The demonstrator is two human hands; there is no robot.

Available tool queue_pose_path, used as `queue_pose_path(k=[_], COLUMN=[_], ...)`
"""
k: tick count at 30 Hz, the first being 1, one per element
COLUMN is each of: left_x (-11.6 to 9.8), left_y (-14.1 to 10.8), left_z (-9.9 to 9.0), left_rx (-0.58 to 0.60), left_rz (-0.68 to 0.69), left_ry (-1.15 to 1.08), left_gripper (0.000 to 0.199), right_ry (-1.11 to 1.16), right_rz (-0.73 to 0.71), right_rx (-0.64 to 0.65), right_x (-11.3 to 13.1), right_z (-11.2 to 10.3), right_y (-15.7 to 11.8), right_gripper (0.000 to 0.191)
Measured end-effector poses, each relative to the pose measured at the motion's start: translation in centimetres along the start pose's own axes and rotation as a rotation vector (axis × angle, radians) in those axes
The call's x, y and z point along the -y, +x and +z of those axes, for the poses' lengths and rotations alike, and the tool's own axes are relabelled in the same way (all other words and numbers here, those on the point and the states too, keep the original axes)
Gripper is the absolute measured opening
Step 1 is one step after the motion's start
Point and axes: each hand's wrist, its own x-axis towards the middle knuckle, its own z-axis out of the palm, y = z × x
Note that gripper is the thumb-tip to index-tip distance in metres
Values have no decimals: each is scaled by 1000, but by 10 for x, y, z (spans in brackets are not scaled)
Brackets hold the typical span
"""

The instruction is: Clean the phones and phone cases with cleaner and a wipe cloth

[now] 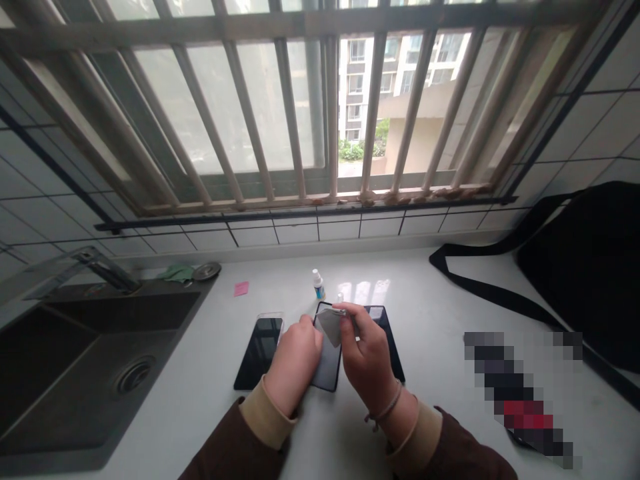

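Gripping a small grey cloth (331, 325) between thumb and fingertips, right hand (369, 355) closed on it just above the middle phone (327, 363). Left hand (295, 357) curled into a loose fist, resting on that same phone's left edge, knuckles just beside the cloth; whether anything sits inside the fist, cannot tell. Lying flat on the white counter (430, 320): 3 dark devices side by side, one phone (260, 350) to the left, the middle one under both hands, a third (387, 340) partly hidden behind the right wrist. Standing upright just behind them, a small white bottle (318, 284). Further left, a pink note (241, 288), a dark sink (90, 360). Off to the right, a black bag (585, 267).
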Motion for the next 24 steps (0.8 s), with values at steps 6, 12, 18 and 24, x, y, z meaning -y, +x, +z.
queue_pose_path(k=[6, 12, 18, 24], left_x=[12, 0, -12, -16], left_y=[6, -6, -15, -18], left_z=[16, 25, 24, 23], left_rx=[44, 232, 343, 299], left_rz=[7, 9, -67, -86], left_ry=[-571, -1326, -1556, -1738], left_gripper=[29, 37, 42, 41], right_ry=[40, 75, 101, 98], right_rz=[302, 364, 346, 364], right_rx=[12, 63, 57, 158], right_x=[-27, -30, -28, -24], right_z=[3, 4, 4, 4], right_y=[6, 6, 7, 7], right_gripper=[32, 37, 37, 33])
